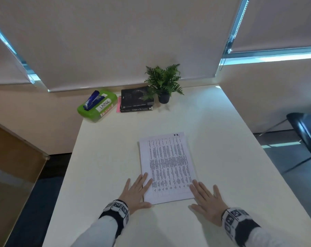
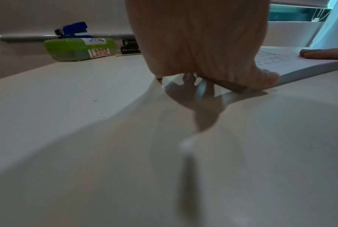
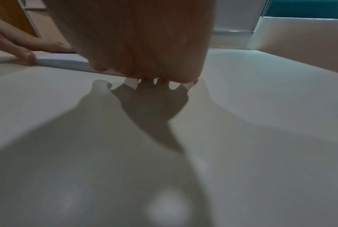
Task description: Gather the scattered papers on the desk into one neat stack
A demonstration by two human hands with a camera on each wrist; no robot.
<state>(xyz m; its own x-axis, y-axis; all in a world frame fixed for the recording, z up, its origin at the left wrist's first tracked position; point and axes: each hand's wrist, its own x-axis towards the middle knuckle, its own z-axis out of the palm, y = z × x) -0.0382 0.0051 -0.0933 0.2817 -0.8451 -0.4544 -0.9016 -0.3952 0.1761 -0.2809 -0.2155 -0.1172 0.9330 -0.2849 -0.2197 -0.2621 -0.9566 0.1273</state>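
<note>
A stack of printed papers (image 1: 167,166) lies on the white desk (image 1: 104,157) in front of me, its edges roughly squared. My left hand (image 1: 137,190) lies flat at the stack's near left corner, fingers straight and partly on the top sheet, thumb at the near edge. My right hand (image 1: 205,196) lies flat on the desk at the near right corner, fingertips touching the stack's right edge. In the left wrist view the paper stack (image 2: 292,64) shows its thickness beside my left hand (image 2: 199,46). The right wrist view shows my right hand (image 3: 137,41) against the stack's edge (image 3: 67,63).
At the desk's far end sit a green box (image 1: 97,106) labelled LARGE with a blue stapler (image 1: 93,99) on it, two dark books (image 1: 136,100) and a potted fern (image 1: 163,82). A black chair (image 1: 306,131) stands to the right. The desk's left edge drops to the floor.
</note>
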